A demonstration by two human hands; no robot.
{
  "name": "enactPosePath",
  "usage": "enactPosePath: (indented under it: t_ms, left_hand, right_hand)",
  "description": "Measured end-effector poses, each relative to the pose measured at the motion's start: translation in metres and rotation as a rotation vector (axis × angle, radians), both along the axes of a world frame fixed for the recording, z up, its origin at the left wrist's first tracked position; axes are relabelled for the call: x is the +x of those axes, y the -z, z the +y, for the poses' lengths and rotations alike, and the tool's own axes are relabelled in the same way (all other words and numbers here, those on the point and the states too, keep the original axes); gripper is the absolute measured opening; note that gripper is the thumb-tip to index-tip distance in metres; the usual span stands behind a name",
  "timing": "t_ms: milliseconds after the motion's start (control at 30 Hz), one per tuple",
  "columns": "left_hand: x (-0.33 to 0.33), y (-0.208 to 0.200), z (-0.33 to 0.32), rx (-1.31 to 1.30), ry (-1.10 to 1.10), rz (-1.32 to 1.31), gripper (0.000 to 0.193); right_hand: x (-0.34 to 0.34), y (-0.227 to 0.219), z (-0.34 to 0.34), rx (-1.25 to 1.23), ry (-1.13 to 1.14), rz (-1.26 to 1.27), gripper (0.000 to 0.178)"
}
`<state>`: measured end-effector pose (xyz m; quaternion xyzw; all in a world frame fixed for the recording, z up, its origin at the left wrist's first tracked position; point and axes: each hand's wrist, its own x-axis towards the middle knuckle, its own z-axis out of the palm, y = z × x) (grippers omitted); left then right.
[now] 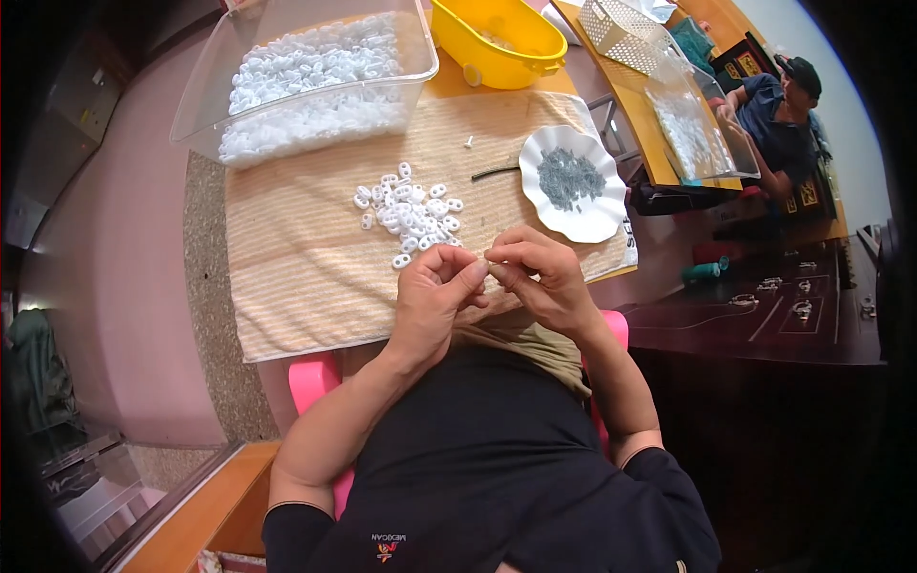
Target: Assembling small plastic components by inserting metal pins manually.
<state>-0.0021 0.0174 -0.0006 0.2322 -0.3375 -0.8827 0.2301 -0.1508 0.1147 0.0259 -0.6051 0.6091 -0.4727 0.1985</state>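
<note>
My left hand (pixel 437 291) and my right hand (pixel 537 279) meet fingertip to fingertip over the near part of a striped cloth (pixel 296 258). Both pinch closed; whatever sits between the fingertips is too small and covered to make out. Just beyond my left hand lies a loose pile of small white oval plastic pieces with holes (pixel 411 212). Past my right hand stands a white scalloped plate (pixel 590 225) holding a heap of small dark grey pieces (pixel 568 177). A thin dark stick (pixel 495 173) lies against the plate's left side, and a tiny white piece (pixel 468 142) rests above it.
A clear plastic bin (pixel 287 129) full of white pieces stands at the far left, beside a yellow tub (pixel 501 43). At right, another person (pixel 778 115) sits by a table with a clear bin (pixel 702 134) and a beige basket (pixel 621 38). Pink chair arms (pixel 313 380) flank me.
</note>
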Motion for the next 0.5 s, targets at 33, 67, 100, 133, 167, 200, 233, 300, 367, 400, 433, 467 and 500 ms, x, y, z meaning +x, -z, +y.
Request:
enactPosePath:
  t_ms: [33, 67, 100, 133, 167, 200, 233, 300, 367, 400, 433, 467, 500]
  left_hand:
    - [0.000, 0.002, -0.001, 0.014, -0.001, -0.002, 0.012]
    - [0.000, 0.004, -0.002, 0.029, -0.002, -0.003, 0.012]
    - [0.000, 0.004, -0.002, 0.030, -0.003, -0.002, 0.012]
    - [0.001, 0.004, -0.002, 0.031, 0.001, 0.001, 0.012]
    - [0.001, 0.004, -0.003, 0.033, 0.005, 0.004, 0.012]
    - [0.001, 0.005, -0.003, 0.035, 0.004, 0.005, 0.012]
    - [0.002, 0.005, -0.004, 0.047, 0.007, 0.004, 0.012]
    - [0.002, 0.005, -0.005, 0.062, 0.010, 0.003, 0.013]
    - [0.002, 0.001, -0.006, 0.122, 0.031, 0.017, 0.017]
    - [0.002, 0.001, -0.006, 0.124, 0.032, 0.017, 0.017]
    - [0.001, 0.000, -0.006, 0.148, 0.020, 0.017, 0.018]
    - [0.001, 0.000, -0.006, 0.173, 0.009, 0.017, 0.020]
    - [0.001, 0.000, -0.006, 0.174, 0.010, 0.015, 0.020]
  right_hand:
    - [0.000, 0.003, 0.000, 0.044, 0.007, -0.067, 0.016]
    - [0.001, 0.005, 0.000, 0.088, 0.013, -0.134, 0.013]
    - [0.002, 0.006, 0.000, 0.089, 0.012, -0.133, 0.013]
    - [0.003, 0.006, -0.001, 0.091, 0.020, -0.199, 0.011]
    - [0.004, 0.007, -0.002, 0.094, 0.027, -0.266, 0.008]
    - [0.005, 0.006, -0.003, 0.096, 0.026, -0.265, 0.008]
    - [0.006, 0.005, -0.003, 0.120, 0.035, -0.296, 0.007]
    - [0.006, 0.007, -0.003, 0.147, 0.045, -0.328, 0.007]
    - [0.004, 0.012, -0.002, 0.144, 0.077, -0.440, 0.008]
    - [0.003, 0.013, -0.002, 0.145, 0.078, -0.441, 0.008]
    - [0.002, 0.013, -0.002, 0.139, 0.074, -0.439, 0.008]
    - [0.001, 0.014, -0.002, 0.132, 0.070, -0.438, 0.009]
    - [0.001, 0.015, -0.003, 0.133, 0.071, -0.439, 0.009]
